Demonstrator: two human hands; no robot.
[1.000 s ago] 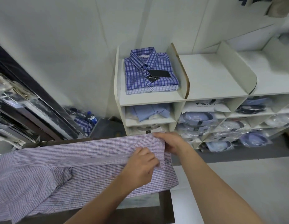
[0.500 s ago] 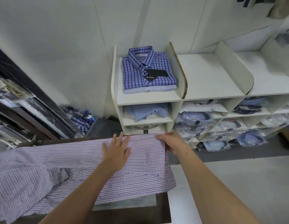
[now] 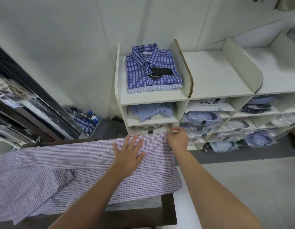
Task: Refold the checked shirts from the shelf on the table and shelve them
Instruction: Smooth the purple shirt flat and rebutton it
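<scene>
Since a second ago the left hand (image 3: 128, 157) has let go of the fold it was gripping. It now lies flat with its five fingers straight and spread, palm down on the cloth, a little nearer the right hand than half a second ago. The right hand (image 3: 177, 140) has kept its place at the far edge, thumb and curled fingers pinching the cloth where a diagonal crease begins.

Both hands are on one lilac checked shirt (image 3: 61, 171), a thin woven fabric with a fine grid of purple and pink lines. It lies spread out under and to the left of the left hand. The part under the palm is smooth, while the part far to the left is rumpled, with a loose flap folded over. The shirt rests on one table (image 3: 140, 215) with a dark wooden frame and a pale top that shows near the forearms.

Beyond the right hand stands one white board shelf (image 3: 153, 99) with upright dividers rounded at their front ends. In the top bay, straight past the left hand's fingertips, two folded shirts sit stacked in a neat rectangle. A bold blue checked shirt (image 3: 143, 71) lies on top, collar up, carrying a black card tag (image 3: 162, 71). A paler checked shirt (image 3: 153, 89) shows beneath it. Past the right hand, the lower cubbies hold bagged shirts (image 3: 201, 119) in shiny clear plastic, too many and too crumpled to count.
</scene>
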